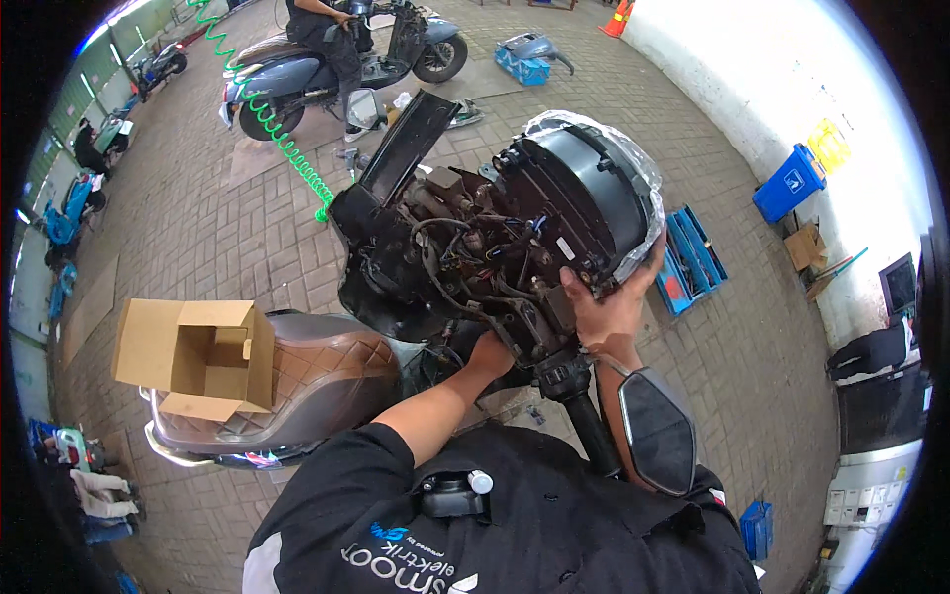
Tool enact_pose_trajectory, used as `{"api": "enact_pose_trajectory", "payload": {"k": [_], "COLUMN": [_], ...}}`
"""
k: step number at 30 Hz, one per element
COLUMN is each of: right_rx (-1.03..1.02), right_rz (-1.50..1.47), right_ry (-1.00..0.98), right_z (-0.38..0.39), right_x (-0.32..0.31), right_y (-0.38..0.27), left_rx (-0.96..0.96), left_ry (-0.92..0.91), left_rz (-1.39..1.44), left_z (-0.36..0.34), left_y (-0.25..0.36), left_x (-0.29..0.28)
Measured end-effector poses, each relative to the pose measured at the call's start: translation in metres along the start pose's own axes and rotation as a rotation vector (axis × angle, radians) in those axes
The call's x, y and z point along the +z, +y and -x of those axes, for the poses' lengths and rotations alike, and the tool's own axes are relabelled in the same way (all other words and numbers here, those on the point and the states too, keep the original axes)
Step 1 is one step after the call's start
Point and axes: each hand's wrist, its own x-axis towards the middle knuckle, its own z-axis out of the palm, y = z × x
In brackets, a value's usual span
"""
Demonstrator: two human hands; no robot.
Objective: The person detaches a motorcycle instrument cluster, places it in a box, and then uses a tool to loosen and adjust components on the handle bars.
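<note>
In front of me is a scooter's opened front end, its cables and connectors [470, 243] exposed. My right hand [616, 312] grips the lower right edge of a black rounded housing [584, 178], thumb on the inner side. Clear plastic film [648, 183] wraps the housing's outer edge. My left hand [490, 356] reaches in beneath the wiring, beside the black handlebar [584, 416]; its fingers are hidden. A black cover panel [411, 148] stands tilted on the far left of the opening. A mirror [658, 431] hangs by my right forearm.
An open cardboard box [213, 361] sits on the brown scooter seat [332, 361] at left. A blue toolbox [693, 257] lies on the paving to the right. A green coiled hose [287, 148] hangs at far left. Beyond, a person [336, 49] is at another scooter [287, 79].
</note>
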Motion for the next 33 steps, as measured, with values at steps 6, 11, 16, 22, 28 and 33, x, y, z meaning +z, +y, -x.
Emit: {"api": "enact_pose_trajectory", "payload": {"k": [6,11,16,22,28,33], "right_rx": [-0.265,-0.288,-0.305,-0.209,-0.115,0.038], "right_rz": [-0.081,-0.104,-0.168,-0.173,-0.192,0.049], "right_ry": [-0.058,-0.026,-0.030,-0.033,-0.051,-0.055], "right_z": [-0.001,-0.008,-0.010,-0.009,-0.001,0.000], "right_x": [0.008,-0.006,0.006,0.001,-0.006,-0.014], "right_y": [-0.004,0.021,0.016,0.012,0.001,-0.012], "left_rx": [-0.102,-0.320,-0.636,-0.596,-0.179,0.069], "left_ry": [0.058,-0.231,-0.214,0.056,0.271,0.337], "left_rz": [0.708,0.408,0.244,0.327,0.348,0.280], "left_z": [0.012,0.042,0.119,0.138,0.085,0.035], "left_y": [-0.060,0.010,-0.003,0.023,0.039,0.047], "left_x": [0.052,-0.050,-0.094,-0.173,-0.244,-0.273]}}
